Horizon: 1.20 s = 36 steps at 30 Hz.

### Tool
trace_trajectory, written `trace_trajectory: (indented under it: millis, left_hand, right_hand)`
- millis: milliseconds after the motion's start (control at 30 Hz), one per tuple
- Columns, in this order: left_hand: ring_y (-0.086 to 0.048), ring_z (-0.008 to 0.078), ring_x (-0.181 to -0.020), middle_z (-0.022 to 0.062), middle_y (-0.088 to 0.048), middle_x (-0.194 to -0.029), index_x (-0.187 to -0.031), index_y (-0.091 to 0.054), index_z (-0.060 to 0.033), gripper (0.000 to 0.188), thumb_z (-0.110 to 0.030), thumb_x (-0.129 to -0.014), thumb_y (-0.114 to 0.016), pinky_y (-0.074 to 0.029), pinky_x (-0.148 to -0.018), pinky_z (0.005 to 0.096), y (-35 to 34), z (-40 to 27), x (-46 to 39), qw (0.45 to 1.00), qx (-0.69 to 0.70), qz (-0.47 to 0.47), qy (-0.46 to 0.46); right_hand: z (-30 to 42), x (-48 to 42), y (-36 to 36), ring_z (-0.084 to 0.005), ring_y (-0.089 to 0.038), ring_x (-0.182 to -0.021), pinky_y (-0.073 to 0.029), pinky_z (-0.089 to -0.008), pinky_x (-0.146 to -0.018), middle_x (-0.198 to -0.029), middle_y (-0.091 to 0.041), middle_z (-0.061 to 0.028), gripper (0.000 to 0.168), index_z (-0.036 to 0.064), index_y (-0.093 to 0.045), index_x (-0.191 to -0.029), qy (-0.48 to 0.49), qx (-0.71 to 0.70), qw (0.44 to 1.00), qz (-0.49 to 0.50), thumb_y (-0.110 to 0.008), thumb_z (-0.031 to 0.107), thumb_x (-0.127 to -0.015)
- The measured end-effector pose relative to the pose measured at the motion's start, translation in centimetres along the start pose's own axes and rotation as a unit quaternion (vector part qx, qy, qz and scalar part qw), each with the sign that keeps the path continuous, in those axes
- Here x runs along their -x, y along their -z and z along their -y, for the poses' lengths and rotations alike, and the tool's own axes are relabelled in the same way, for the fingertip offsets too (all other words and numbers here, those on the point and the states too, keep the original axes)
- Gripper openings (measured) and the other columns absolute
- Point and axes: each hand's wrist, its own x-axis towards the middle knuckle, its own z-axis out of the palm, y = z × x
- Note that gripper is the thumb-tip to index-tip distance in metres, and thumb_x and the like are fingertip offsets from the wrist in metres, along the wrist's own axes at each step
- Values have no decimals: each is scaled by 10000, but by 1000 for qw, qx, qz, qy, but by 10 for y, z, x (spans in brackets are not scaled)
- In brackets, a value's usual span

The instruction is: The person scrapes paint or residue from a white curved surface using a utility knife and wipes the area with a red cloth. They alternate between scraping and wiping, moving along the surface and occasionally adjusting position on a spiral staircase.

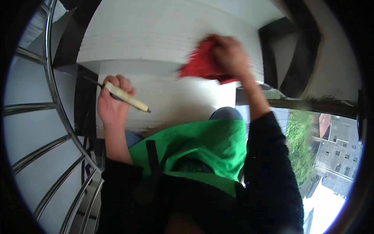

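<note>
My left hand (112,109) grips a slim tool with a ribbed, pale yellow handle (128,98). A thin, dark blade or shaft sticks out of its left end; blur leaves its exact kind unsettled. Bunched under my right hand (233,57) is a red cloth (201,63), held against the white stair tread (131,38) near its front edge. Both the hand and the cloth are motion-blurred. Below that edge lies a lower white step (163,96), with my left hand above its left part.
A stainless steel railing (54,87) curves down the left side. Dark borders (84,99) edge the steps. At right, a window (301,146) looks out on trees and buildings below. A green apron (201,134) covers my lap, and a knee (226,113) shows beyond it.
</note>
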Motion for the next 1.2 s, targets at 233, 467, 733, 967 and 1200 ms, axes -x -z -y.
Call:
trace_trajectory:
  millis: [233, 467, 733, 967, 1200]
  left_hand:
    - [-437, 115, -879, -31, -478, -932, -985, -522, -122, 221, -243, -862, -661, -344, -828, 335, -12, -17, -5, 973, 227, 41, -23]
    - [-459, 125, -885, -4, -531, -972, -1015, -538, -137, 291, -373, -883, -647, -374, -786, 329, -37, 21, -10, 950, 295, 96, 44]
    - [-517, 120, -817, -16, -531, -884, -911, -474, -139, 254, -312, -902, -661, -441, -754, 317, -94, 78, -21, 923, 245, 192, 225]
    - [-431, 129, -761, 10, -469, -863, -907, -457, -132, 318, -368, -875, -668, -392, -703, 316, -86, 112, -18, 960, 61, 135, 236]
    - [-552, 250, -866, 196, -584, -941, -981, -521, -12, 245, -240, -891, -519, -443, -803, 385, -49, 70, -45, 892, -438, 108, -27]
  right_hand:
    - [-218, 114, 49, -435, -533, -1137, -452, -511, -937, -1278, -538, -204, 528, 164, -528, -1294, -323, 246, 913, -44, -432, 525, -920]
    - [-229, 107, 46, -437, -523, -1150, -441, -514, -946, -1277, -542, -200, 559, 166, -543, -1261, -392, 246, 886, -8, -400, 564, -895]
    - [-195, 98, 48, -413, -534, -1146, -451, -518, -914, -1258, -556, -186, 526, 165, -592, -1203, -367, 232, 901, -23, -442, 544, -870]
    - [-154, 104, 82, -356, -615, -966, -495, -457, -804, -1015, -631, -169, 335, 67, -637, -1007, -303, 261, 906, -139, -550, 365, -879]
    - [-155, 107, 75, -360, -600, -978, -494, -456, -835, -1014, -632, -181, 322, 42, -629, -962, -270, 270, 908, -174, -551, 338, -861]
